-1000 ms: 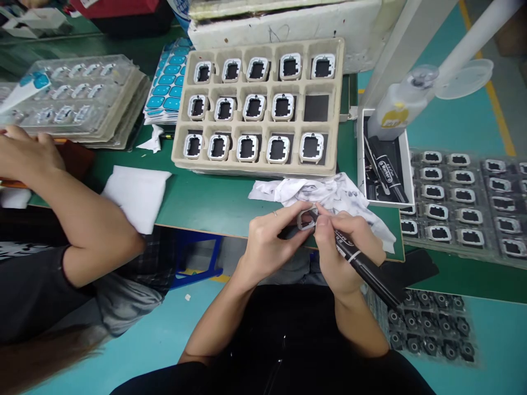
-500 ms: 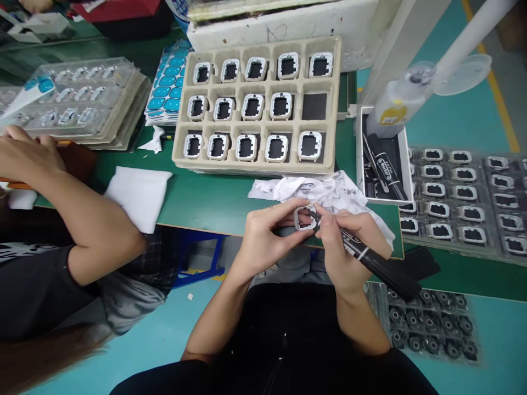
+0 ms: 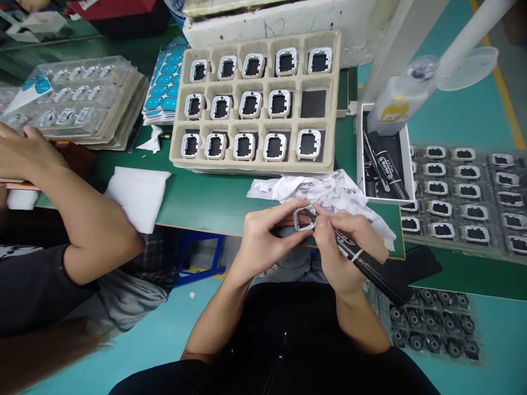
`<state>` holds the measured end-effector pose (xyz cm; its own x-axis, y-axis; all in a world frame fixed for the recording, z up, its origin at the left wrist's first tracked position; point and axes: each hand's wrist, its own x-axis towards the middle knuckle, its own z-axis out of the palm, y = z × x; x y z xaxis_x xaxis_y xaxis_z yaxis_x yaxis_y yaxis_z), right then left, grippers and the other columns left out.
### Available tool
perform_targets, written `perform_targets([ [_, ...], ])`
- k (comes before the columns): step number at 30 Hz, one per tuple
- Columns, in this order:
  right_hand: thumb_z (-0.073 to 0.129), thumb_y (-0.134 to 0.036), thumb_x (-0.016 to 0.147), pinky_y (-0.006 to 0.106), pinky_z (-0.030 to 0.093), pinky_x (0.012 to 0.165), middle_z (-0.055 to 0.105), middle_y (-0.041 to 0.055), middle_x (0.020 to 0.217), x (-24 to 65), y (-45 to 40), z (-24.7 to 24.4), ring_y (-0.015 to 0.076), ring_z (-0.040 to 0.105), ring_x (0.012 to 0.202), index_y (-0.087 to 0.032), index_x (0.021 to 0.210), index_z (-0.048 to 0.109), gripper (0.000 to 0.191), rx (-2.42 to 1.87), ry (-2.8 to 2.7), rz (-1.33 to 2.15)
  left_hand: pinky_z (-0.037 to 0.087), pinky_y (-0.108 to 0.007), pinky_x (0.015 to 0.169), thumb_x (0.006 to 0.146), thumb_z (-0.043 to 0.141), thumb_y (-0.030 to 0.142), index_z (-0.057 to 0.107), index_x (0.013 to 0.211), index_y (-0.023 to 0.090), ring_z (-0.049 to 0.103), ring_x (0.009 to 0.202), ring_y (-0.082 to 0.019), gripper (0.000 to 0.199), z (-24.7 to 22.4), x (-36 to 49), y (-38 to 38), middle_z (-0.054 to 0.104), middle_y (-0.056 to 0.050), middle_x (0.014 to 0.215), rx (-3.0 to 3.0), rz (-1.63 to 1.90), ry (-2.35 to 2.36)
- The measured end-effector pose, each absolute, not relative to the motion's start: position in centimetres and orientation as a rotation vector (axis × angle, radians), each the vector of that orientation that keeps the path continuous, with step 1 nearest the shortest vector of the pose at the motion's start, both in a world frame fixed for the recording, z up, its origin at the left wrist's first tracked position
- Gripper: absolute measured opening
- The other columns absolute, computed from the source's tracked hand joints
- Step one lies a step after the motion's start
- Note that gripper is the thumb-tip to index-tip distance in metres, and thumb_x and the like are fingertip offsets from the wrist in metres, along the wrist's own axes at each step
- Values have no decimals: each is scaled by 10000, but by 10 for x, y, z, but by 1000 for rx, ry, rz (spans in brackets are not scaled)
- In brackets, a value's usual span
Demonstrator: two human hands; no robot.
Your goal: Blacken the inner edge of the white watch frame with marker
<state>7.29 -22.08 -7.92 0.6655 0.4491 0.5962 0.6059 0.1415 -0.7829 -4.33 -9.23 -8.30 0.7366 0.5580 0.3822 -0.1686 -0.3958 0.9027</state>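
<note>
1. Green table (image 3: 214, 200) across the upper half, from 9 to 3 o'clock.
2. Co-worker's arm (image 3: 78, 219) at 9 o'clock, forearm laid over the table edge, hand (image 3: 24, 153) near a stack of clear trays (image 3: 78, 99) at 10 o'clock.
3. Pulp tray (image 3: 257, 104) at 12 o'clock, three rows of five pockets; white frames in fourteen, one pocket bare at the right end of the middle row.
4. Clear tray of frames (image 3: 461, 203) at 3 o'clock, just right of the table's near corner.
5. Dark tray of round parts (image 3: 432, 329) at 4 o'clock, low beside the lap.
6. White box (image 3: 385, 159) at 2 o'clock, black markers inside, a white bottle (image 3: 397, 104) leaning over its far end.
7. Inked rag (image 3: 325, 192) just past the hands toward 12 o'clock, crumpled on the table edge.
8. White pad (image 3: 138, 195) at 10 o'clock, flat on the table, overhanging its near edge.
9. Blue sticker sheets (image 3: 164, 82) at 11 o'clock, between clear trays and pulp tray.
10. Left hand (image 3: 267, 236) at centre, thumb and fingers pinching a frame (image 3: 303, 218) by its edges, held above the lap at the table edge.
11. Right hand (image 3: 340, 247) just toward 3 o'clock of it, clenched round a marker (image 3: 362, 260), cap end pointing to 4 o'clock, tip touching the frame's inner rim.
</note>
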Motion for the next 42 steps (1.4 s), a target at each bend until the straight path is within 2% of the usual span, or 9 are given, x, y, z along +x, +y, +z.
perform_targets([
  [5,824,-80,1088,274,727,914,837,-11,1015,72,-220,-76,183,899,1014,-207,1102,736,155,-1493,-909,-143,768,-250,1006,975,988,101,882,1464,193,920,1024,-188,509,-85,-45,-92,914,-72,1239,1846,806,317],
  [8,831,-82,1082,274,730,906,852,0,1039,71,-220,-76,200,906,1048,-204,1091,734,156,-1512,-918,-157,771,-246,982,979,984,109,887,1451,188,913,1002,-184,489,-85,-45,-92,913,-77,1227,1856,805,326],
  [11,830,-36,1042,366,778,950,852,16,1040,70,-221,-79,215,890,970,-192,1101,739,190,-1449,-917,-153,772,-239,972,967,999,114,884,1446,183,914,990,-183,498,-82,-46,-91,914,-68,1209,1826,799,309],
  [15,805,35,985,516,815,1019,755,1,882,70,-221,-82,188,797,827,-161,1109,726,245,-1317,-928,-138,781,-272,995,945,1022,124,868,1453,167,923,1023,-215,533,-77,-47,-88,911,-80,1203,1671,678,297],
  [23,786,47,977,565,822,1016,742,11,880,69,-222,-83,163,739,787,-137,1148,720,260,-1228,-891,-74,785,-280,983,896,1055,92,874,1442,173,923,993,-223,581,-77,-47,-85,909,-86,1161,1490,612,248],
  [27,791,47,986,556,824,1007,786,37,924,71,-224,-83,219,829,891,-137,1162,735,261,-1240,-880,-56,789,-283,967,895,1069,132,881,1415,149,926,975,-237,553,-75,-46,-86,913,-105,1161,1502,601,287],
  [33,808,29,1007,525,814,990,830,55,1014,69,-227,-85,301,899,1048,-151,1209,744,278,-1250,-854,-25,770,-239,938,839,1064,33,904,1418,164,921,937,-213,615,-74,-44,-86,916,-82,1130,1450,629,269],
  [37,806,-8,1046,504,807,993,807,36,989,67,-225,-86,301,901,1076,-158,1191,735,220,-1255,-818,27,741,-183,955,761,1047,-87,925,1431,240,917,973,-178,755,-73,-44,-87,919,-35,1173,1363,581,273],
  [42,810,-23,1052,497,810,1003,779,14,938,67,-224,-84,254,882,983,-168,1170,727,205,-1269,-818,-2,740,-196,1008,774,1018,-116,919,1462,316,908,992,-145,818,-74,-45,-88,916,1,1196,1380,568,290],
])
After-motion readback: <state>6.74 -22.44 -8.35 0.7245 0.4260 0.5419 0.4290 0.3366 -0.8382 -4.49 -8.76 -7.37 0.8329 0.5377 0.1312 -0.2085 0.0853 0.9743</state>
